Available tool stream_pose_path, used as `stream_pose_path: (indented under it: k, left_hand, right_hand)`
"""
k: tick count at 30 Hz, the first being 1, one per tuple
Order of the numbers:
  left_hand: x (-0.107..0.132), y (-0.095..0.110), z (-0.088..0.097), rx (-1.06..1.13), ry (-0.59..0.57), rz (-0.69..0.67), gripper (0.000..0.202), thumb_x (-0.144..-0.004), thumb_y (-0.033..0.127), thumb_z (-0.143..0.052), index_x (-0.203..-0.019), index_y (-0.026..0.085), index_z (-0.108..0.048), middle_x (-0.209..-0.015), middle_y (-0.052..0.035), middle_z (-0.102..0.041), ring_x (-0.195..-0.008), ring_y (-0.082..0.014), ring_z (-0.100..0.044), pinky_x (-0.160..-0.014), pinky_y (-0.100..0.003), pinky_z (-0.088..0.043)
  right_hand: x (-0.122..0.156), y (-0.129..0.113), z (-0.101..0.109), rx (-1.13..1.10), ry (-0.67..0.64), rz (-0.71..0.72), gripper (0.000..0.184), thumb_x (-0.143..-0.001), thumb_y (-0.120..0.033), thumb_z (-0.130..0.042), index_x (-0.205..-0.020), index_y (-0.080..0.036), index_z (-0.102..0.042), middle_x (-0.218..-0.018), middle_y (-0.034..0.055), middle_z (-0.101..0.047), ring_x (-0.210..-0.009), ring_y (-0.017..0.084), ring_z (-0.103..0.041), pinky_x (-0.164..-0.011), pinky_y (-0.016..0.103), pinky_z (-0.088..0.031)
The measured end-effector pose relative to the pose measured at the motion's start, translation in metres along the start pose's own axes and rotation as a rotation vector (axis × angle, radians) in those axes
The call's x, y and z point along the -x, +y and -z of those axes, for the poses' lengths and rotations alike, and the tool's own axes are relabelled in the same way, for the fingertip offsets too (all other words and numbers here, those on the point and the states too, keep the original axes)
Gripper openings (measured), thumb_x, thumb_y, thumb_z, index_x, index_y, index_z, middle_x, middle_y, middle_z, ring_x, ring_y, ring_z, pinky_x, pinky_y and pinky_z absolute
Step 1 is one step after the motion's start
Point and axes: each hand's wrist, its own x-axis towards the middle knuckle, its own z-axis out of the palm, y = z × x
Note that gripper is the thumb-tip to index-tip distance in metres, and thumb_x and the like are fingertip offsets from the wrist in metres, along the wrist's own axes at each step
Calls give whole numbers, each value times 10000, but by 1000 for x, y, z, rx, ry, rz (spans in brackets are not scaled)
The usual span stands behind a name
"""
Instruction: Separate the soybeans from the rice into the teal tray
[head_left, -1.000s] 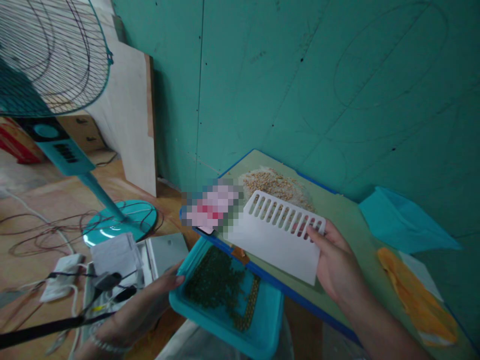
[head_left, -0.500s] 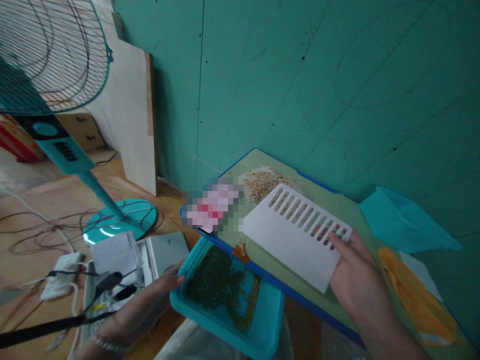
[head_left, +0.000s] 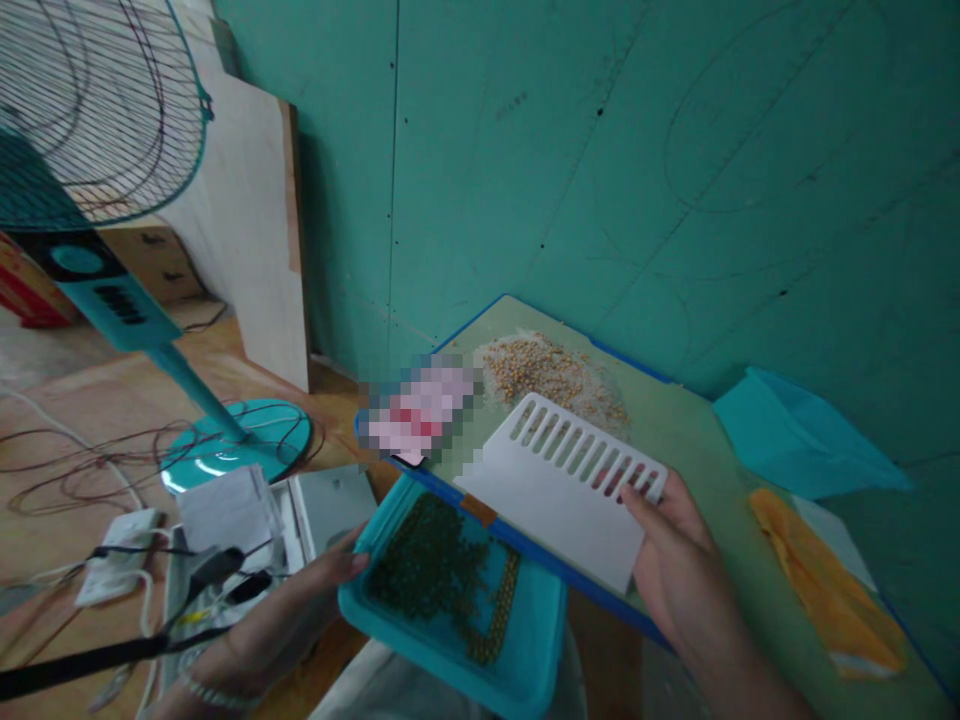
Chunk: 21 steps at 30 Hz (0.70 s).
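Observation:
My right hand (head_left: 675, 555) grips the right end of a white slotted plastic scraper (head_left: 555, 510), thumb on top near its row of slots. The scraper slants over the front part of a pale green board (head_left: 675, 440) with a blue edge. Behind it lies a pile of yellowish beans mixed with white grains (head_left: 547, 375). My left hand (head_left: 322, 590) holds the left rim of a turquoise tray (head_left: 525, 670) below the board's front edge. Inside the tray are dark green beans or grains (head_left: 427, 560) and a gold-coloured chain-like strip (head_left: 499, 610).
A pixelated pink phone-like item (head_left: 420, 415) lies at the board's left corner. Turquoise packet (head_left: 802, 430) and orange cloth (head_left: 825, 580) are on the right. A green wall (head_left: 600, 170) stands behind. Left are a fan (head_left: 127, 290), a power strip (head_left: 120, 555) and loose cables.
My right hand has moved the scraper left and toward me, nearer the board's front edge, showing more of the bean pile. My left hand still holds the tray in place.

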Motion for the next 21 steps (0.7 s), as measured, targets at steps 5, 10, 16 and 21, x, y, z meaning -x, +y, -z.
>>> stream_pose_path:
  k: [5,10,16,21]
  left_hand:
    - [2,-2,3,-36,17,-15,399,-761,339,-535,-1155,400,-539,-1279,153,-540,-1319,-192,-224,-1090,-325,-82]
    - [5,-3,2,-21,43,-15,392,-769,311,-530,-1152,397,-545,-1325,153,-492,-1316,-201,-236,-1087,-324,-120]
    - [6,-1,0,58,88,42,456,-745,343,-563,-1196,379,-511,-1212,104,-610,-1266,-247,-350,-1049,-412,-258]
    - [3,-4,2,65,107,120,619,-704,380,-616,-1286,288,-426,-1121,22,-678,-1196,-293,-446,-1031,-460,-280]
  right_hand:
    - [-3,-1,-5,-7,-6,-3,273,-682,-268,-670,-928,-248,-553,-877,26,-693,-800,191,-637,-756,358,-470]
    - [-3,-6,-2,-29,50,29,251,-665,-250,-680,-890,-252,-568,-835,10,-690,-770,189,-634,-744,365,-472]
    - [3,-9,20,5,97,3,243,-639,-264,-696,-853,-249,-581,-787,20,-684,-714,203,-631,-678,364,-479]
    - [7,-8,27,13,135,-23,311,-614,-274,-717,-892,-248,-580,-790,20,-688,-697,191,-633,-664,338,-481]
